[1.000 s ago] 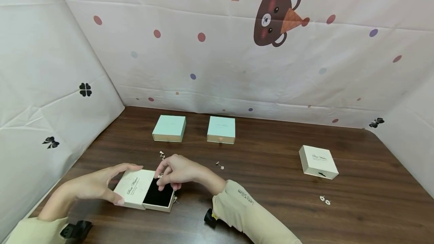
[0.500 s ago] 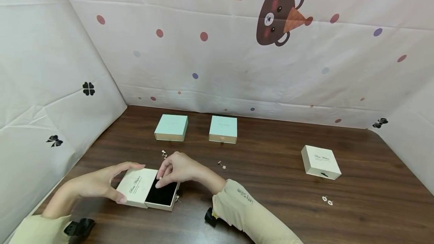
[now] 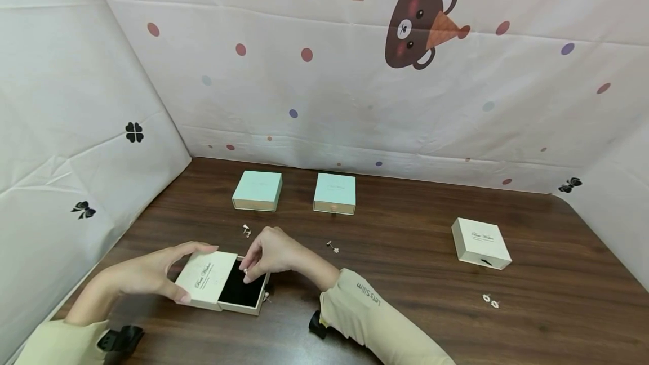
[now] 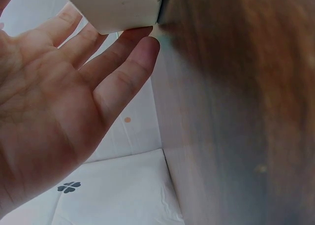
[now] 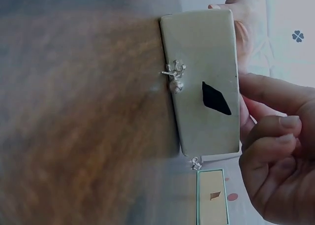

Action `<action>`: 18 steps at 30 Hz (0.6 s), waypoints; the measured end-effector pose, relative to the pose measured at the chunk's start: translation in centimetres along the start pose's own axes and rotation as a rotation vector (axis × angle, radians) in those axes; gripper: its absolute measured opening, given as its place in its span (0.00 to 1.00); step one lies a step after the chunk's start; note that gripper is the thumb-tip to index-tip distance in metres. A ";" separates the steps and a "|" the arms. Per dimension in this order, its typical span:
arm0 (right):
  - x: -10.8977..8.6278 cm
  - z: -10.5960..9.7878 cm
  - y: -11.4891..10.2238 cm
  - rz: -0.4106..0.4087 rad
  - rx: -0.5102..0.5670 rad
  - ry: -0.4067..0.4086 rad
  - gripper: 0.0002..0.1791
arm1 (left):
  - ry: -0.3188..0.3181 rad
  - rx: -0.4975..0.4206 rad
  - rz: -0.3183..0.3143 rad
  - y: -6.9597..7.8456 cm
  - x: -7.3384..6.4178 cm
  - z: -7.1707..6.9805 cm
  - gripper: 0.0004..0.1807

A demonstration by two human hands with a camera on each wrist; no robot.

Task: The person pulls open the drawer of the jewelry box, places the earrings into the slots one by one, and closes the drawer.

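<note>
A cream drawer-style jewelry box (image 3: 204, 277) lies at the front left, its black-lined drawer (image 3: 238, 292) pulled out toward the right. My left hand (image 3: 147, 275) grips the sleeve between thumb and fingers; the left wrist view shows its fingers against the box side (image 4: 123, 11). Above the drawer, my right hand (image 3: 276, 249) pinches a tiny pale earring (image 3: 245, 271), mostly hidden by the fingertips. In the right wrist view, a silvery earring (image 5: 175, 77) lies before the drawer front, beside its black ribbon tab (image 5: 215, 99).
Two mint boxes (image 3: 257, 189) (image 3: 334, 192) stand at the back. Another cream box (image 3: 481, 243) is at the right, with a pair of earrings (image 3: 490, 301) in front. More earrings lie behind the open box (image 3: 246, 231) and right of it (image 3: 332, 247). Patterned cloth (image 3: 324, 100) walls surround the table.
The right fingertips have shifted slightly over the drawer, lately to the right, and the lower fingers have tucked in. The left hand keeps its grip. The whole head view has shifted a little.
</note>
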State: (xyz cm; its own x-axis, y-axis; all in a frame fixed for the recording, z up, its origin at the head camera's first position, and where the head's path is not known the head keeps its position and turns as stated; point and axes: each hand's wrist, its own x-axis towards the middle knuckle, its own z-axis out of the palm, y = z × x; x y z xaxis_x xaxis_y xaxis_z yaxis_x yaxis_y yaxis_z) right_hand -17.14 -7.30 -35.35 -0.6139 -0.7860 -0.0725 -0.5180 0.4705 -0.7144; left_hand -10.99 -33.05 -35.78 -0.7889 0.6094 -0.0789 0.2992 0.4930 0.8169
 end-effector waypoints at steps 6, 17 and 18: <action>0.0 0.1 0.0 -0.020 -0.113 -0.005 0.04 | 0.003 -0.005 -0.003 0.1 -0.1 0.0 0.43; -0.1 0.4 -0.5 -0.108 -0.288 0.027 0.03 | 0.004 0.005 -0.010 0.3 0.0 0.0 0.42; -0.1 0.4 -0.5 -0.111 -0.288 0.026 0.03 | 0.004 0.005 -0.013 0.3 0.0 0.0 0.42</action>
State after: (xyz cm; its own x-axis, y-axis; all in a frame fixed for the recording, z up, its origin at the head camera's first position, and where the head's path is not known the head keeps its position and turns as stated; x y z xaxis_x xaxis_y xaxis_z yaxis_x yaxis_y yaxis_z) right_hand -16.55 -7.59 -35.27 -0.5571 -0.8303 0.0152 -0.7281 0.4796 -0.4898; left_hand -10.91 -32.96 -35.52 -0.7950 0.6003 -0.0870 0.2914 0.5037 0.8132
